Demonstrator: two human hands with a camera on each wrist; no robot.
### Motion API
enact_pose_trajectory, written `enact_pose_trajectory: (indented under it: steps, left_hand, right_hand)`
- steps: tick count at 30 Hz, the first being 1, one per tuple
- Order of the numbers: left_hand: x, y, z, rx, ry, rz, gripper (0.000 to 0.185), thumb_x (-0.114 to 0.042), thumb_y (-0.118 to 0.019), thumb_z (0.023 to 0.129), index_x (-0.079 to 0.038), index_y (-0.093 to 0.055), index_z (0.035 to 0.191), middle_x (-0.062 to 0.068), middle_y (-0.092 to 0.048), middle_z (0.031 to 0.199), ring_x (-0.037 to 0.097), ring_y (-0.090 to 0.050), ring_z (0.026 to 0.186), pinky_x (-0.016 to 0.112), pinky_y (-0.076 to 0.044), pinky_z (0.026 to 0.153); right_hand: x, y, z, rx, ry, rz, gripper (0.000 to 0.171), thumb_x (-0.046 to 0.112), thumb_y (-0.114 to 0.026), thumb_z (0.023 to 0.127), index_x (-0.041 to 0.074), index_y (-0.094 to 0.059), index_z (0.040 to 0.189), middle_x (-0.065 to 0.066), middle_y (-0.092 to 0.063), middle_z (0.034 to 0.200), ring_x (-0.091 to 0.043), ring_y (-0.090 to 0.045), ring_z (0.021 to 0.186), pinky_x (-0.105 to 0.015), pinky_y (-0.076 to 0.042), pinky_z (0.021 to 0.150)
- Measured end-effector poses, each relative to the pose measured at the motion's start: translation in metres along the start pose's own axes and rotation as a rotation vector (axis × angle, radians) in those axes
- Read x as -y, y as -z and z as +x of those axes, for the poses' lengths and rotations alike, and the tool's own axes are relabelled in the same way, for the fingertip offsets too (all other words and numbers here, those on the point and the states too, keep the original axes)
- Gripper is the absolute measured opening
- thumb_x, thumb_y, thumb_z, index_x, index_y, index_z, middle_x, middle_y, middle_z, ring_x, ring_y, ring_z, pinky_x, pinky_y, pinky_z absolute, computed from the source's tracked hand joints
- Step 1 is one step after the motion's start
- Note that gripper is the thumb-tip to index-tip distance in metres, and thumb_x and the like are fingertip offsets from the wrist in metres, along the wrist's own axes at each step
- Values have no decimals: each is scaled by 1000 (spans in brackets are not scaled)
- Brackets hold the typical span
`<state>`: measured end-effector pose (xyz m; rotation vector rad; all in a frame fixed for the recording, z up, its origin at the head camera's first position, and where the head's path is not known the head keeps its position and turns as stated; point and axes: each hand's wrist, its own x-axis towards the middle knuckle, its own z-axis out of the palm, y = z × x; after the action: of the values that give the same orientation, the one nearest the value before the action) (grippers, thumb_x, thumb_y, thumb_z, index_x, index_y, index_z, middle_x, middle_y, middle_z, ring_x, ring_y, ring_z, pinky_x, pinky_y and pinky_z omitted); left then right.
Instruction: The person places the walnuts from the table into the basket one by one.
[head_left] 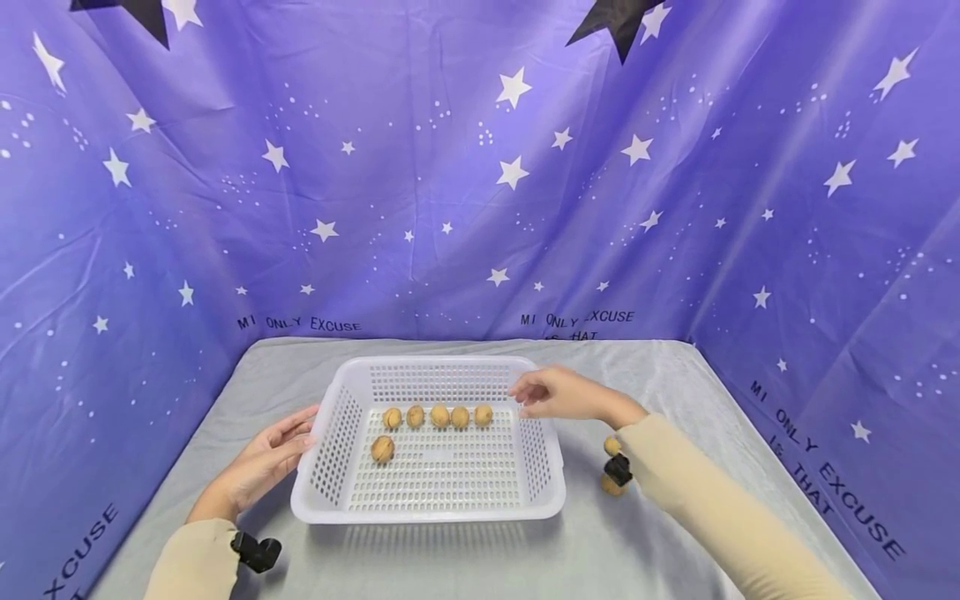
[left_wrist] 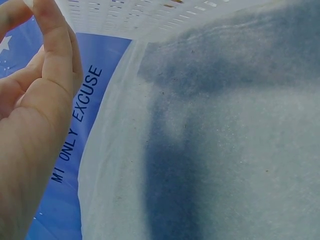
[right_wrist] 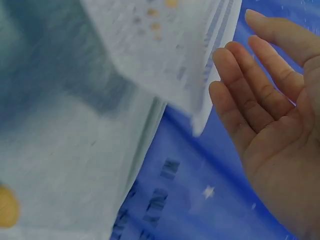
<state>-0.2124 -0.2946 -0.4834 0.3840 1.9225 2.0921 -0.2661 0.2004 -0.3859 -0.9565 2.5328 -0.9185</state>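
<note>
**Six walnuts in, two out; R hand empty over basket rim**

A person in beige sleeves works at a grey-clothed table, starry purple curtain behind, as seen from my spot in the rm; R hand hangs over the basket's R end nr the far corner, fingers apart & slightly bent, nothing in the palm; L hand is at the opp. end, fingers loosely extended, tips at the rim, firm contact hard to tell; basket's long axis runs L–R between the two; inside, five nuts line up along that axis toward the far side, the R-most just L of the R fingertips, w/ a sixth nearer the person at the L end; key relation: the loose pair sits outside, R of the basket, on the person's side of the R hand & next to its forearm, part-hidden by the black wrist cam; R hand is much the closer of the two.
</note>
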Motion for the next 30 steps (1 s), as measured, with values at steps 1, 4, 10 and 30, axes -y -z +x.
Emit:
enact_pose_trajectory:
  steps: [1, 4, 10, 30]
  left_hand:
    - [0, 0, 0, -1, 1, 1, 62, 0, -51, 103, 9, -18, 155, 4, -56, 131, 11, -60, 115, 27, -49, 101]
    - [0, -1, 0, -5, 6, -1, 63, 0, -51, 103, 9, -17, 155, 4, -56, 132, 11, -60, 116, 27, -49, 101]
    - [2, 0, 1, -1, 3, 1, 62, 0, -51, 103, 9, -17, 155, 3, -56, 133, 12, -60, 117, 27, -49, 101]
    - [0, 0, 0, 6, 2, -14, 62, 0, -50, 103, 9, -16, 155, 4, -56, 133, 14, -60, 117, 28, -49, 102]
  right_hand:
    - [-5, 1, -7, -18, 4, 16, 36, 15, -74, 91, 2, -66, 124, -9, -69, 114, -19, -66, 103, -31, -54, 94]
    - [-21, 5, -25, -81, 1, 50, 33, 15, -73, 92, 0, -67, 121, -11, -70, 113, -21, -67, 103, -33, -54, 94]
    - [-55, 13, -58, -153, -41, 54, 27, 15, -71, 94, 2, -67, 117, -10, -70, 109, -25, -66, 103, -36, -55, 93]
    - [-124, -8, -109, -128, -206, -33, 30, 17, -81, 84, 1, -75, 108, -5, -73, 101, -20, -69, 92, -28, -56, 79]
